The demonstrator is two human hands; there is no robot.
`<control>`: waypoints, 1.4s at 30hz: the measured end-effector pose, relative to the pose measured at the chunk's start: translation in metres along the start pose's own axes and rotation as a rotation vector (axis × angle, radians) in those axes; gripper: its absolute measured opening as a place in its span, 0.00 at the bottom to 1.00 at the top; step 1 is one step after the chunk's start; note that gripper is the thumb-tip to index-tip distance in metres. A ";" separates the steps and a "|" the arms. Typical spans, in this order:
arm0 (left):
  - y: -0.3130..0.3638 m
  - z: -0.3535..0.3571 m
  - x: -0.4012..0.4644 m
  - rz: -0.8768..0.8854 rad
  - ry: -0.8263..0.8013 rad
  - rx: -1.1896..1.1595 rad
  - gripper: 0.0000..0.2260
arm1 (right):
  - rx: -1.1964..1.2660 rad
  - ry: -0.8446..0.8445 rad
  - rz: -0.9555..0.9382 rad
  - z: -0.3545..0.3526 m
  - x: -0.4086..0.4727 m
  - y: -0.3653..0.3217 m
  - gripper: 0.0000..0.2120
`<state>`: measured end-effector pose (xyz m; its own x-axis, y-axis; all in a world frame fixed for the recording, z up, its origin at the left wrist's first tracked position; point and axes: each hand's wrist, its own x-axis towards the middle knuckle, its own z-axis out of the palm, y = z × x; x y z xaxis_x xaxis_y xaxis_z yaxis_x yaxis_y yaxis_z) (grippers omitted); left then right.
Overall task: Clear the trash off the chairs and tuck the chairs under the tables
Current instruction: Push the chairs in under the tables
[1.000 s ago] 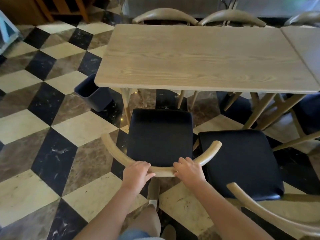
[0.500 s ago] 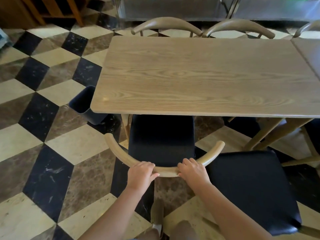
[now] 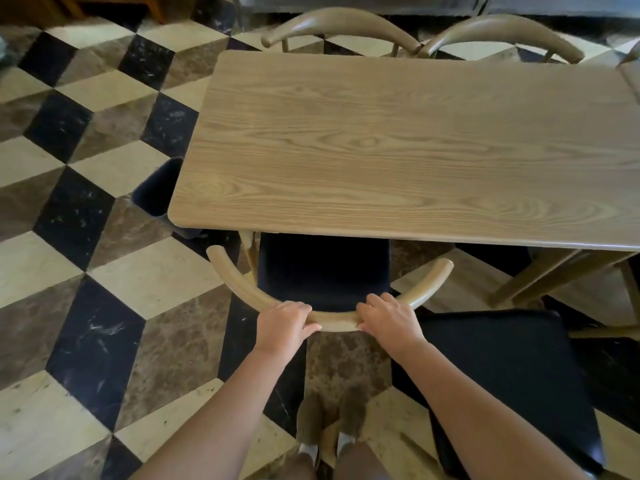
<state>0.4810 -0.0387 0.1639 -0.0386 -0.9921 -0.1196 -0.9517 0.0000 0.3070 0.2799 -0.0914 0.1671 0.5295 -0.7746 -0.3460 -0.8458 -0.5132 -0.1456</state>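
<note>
A wooden chair with a curved backrest point(image 3: 235, 278) and a black seat point(image 3: 323, 268) stands at the near edge of a light wooden table point(image 3: 398, 150). About half of the seat lies under the tabletop. My left hand point(image 3: 282, 327) grips the middle of the backrest from above. My right hand point(image 3: 389, 318) grips the same rail just to the right. A second chair with a black seat point(image 3: 512, 382) stands pulled out at the right, beside my right arm. No trash shows on either seat.
A dark bin point(image 3: 157, 192) stands on the floor at the table's left corner, partly under it. Two chair backs point(image 3: 343, 24) line the table's far side. The floor is a checkered marble pattern. My feet point(image 3: 332, 424) are right behind the chair.
The chair has slid forward under the table with both hands on its backrest. More of the seat is now hidden by the tabletop, and I have stepped closer.
</note>
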 end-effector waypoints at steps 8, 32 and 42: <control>0.005 -0.002 -0.002 -0.063 -0.067 -0.062 0.21 | 0.063 0.009 0.061 -0.007 -0.004 -0.010 0.11; 0.295 0.063 -0.146 0.047 0.194 -0.016 0.17 | 0.072 0.223 0.047 0.002 -0.268 0.125 0.15; 0.455 0.136 -0.253 0.005 0.121 -0.065 0.19 | 0.072 0.191 0.092 0.076 -0.441 0.223 0.14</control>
<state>0.0160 0.2298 0.2057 -0.0025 -1.0000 -0.0049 -0.9296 0.0005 0.3685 -0.1475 0.1636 0.2167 0.4464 -0.8766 -0.1798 -0.8901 -0.4144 -0.1895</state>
